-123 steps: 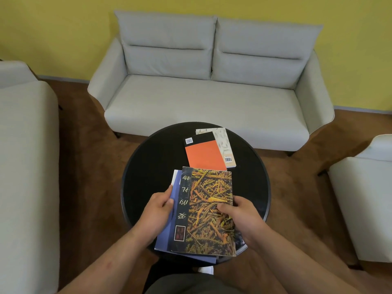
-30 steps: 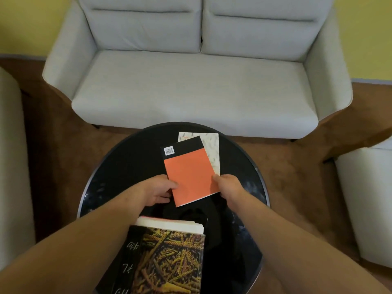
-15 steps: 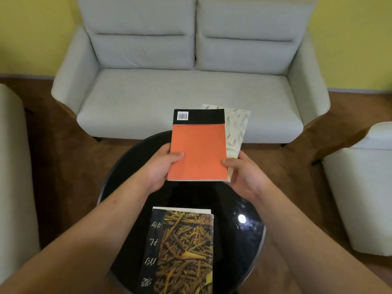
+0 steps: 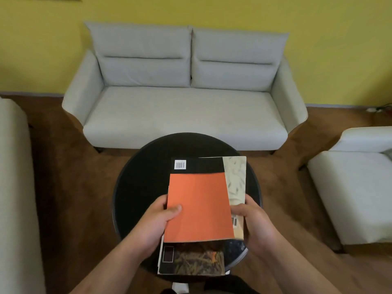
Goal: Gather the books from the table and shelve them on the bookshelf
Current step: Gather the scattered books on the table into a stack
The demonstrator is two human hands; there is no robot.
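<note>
Left hand [image 4: 156,222]: grips the left edge of the orange book [image 4: 199,209]. Thumb [image 4: 174,209] lies flat on the cover; the other fingers are tucked underneath, out of my sight.

Right hand [image 4: 256,224]: curled round the right edge of the cream book [image 4: 235,183], thumb on its cover just beside a barcode. I read both hands as holding, neither slack.

Between the hands: the orange book is on top, with a black band and a white barcode label at the end farthest from the wrists. The cream book lies under it. It shows as a strip along the right-hand side and past the far right corner.

Just below the hands, toward the wrists: dark book [image 4: 191,261] with a gold foliage cover, lying flat at the near rim of the table [image 4: 137,177]. The orange book's near edge covers its far part; I cannot tell whether the two touch. A pale edge runs along the dark book's left side; I cannot tell whether another book lies beneath.

Under and beyond the hands: the table is round and black.

Well past the fingertips: grey two-seat sofa [image 4: 184,115] against a yellow wall [image 4: 318,28].

Far out from the left hand: second pale sofa [image 4: 12,187] at the frame edge.

Out from the right hand: white armchair [image 4: 356,187].

Brown floor [image 4: 74,187] lies all around.
</note>
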